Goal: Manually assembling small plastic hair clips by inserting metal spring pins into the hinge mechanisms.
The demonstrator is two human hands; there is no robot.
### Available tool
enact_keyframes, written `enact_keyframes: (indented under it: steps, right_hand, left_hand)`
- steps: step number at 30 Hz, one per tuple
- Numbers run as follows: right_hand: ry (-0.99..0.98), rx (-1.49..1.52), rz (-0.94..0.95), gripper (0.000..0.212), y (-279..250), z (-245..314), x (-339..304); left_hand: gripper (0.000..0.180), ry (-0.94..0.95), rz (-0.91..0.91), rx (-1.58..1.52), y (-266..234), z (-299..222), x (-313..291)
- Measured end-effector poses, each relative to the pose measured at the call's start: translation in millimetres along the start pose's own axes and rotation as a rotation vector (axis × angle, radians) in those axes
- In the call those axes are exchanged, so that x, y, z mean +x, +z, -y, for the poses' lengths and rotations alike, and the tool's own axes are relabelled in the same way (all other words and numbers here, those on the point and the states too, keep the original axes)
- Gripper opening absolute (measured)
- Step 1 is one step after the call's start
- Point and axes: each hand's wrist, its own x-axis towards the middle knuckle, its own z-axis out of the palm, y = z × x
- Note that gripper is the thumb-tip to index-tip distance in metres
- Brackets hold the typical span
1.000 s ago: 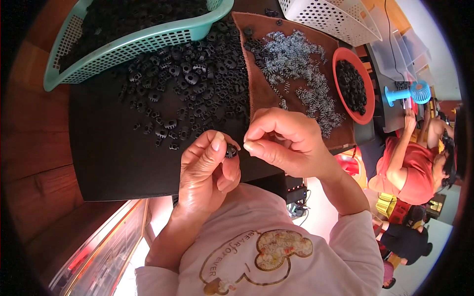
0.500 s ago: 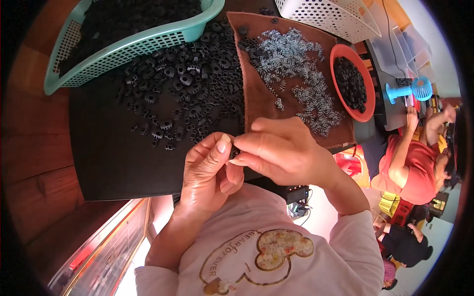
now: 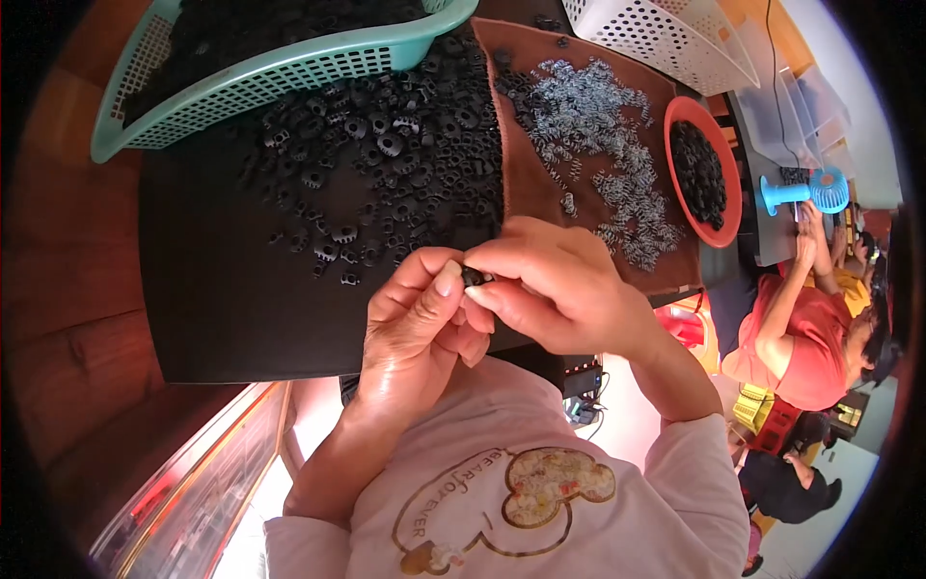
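Observation:
Close to the table's near edge, my two hands meet around one small black plastic piece (image 3: pixel 473 276). My left hand (image 3: pixel 415 314) pinches it between thumb and curled fingers. From the other side, the thumb and forefinger of my right hand (image 3: pixel 559 289) close on the same piece; their tips hide much of it. Beyond my hands spreads a heap of small black plastic parts (image 3: pixel 391 145). To its right, many small metal coil springs (image 3: pixel 593 106) lie loose on a brown cloth (image 3: pixel 531 183).
A green mesh basket (image 3: pixel 260 95) full of black parts stands at the far left. An orange-red bowl (image 3: pixel 730 214) of black pieces sits right of the cloth, near a white perforated basket (image 3: pixel 656 43) and a blue fan (image 3: pixel 801 191). Other people (image 3: pixel 796 338) sit at the right.
The table and everything on it have shifted slightly right and up in the view. Between my fingertips the black piece shows more plainly; both hands still grip it.

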Motion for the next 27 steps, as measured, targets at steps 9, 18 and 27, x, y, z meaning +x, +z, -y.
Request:
enact_keyframes:
  steps: [9,18,27]
  right_hand:
    - [0.042,-0.415,0.187,0.008,-4.3,-44.5,25.8]
    - [-0.003,-0.631,0.219,0.007,-4.5,-39.7,41.9]
    - [-0.04,-0.603,0.341,0.008,6.2,-31.3,50.1]
  left_hand:
    - [0.024,0.081,0.087,0.157,-17.7,-4.0,-9.5]
    - [0.023,0.126,0.175,0.298,-20.2,2.5,-10.3]
    - [0.022,0.117,0.142,0.264,-17.7,-0.1,-7.8]
